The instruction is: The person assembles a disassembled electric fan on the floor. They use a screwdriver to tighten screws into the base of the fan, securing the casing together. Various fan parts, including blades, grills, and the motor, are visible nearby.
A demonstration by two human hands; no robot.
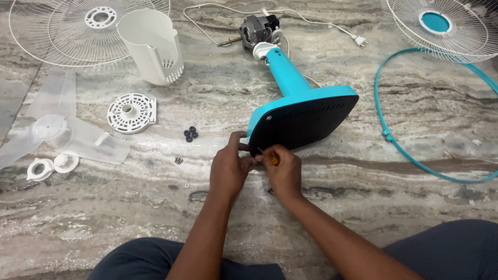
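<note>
Marble floor point(321, 218): both hands point(257, 168) at fan base point(303, 116).

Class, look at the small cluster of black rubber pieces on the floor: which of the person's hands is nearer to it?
Left. The left hand lies just right of the black rubber pieces; the right hand is farther right, beyond the left.

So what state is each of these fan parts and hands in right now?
Fan base: tipped on its side, dark underside toward the person.
Left hand: gripping the base's lower edge.
Right hand: closed on a small orange-handled tool at the base.
Motor: bare, cover off.
Motor cover: removed, lying apart.
Blade: detached, flat on the floor.
Grilles: off, lying flat.
Ring: loose.
</note>
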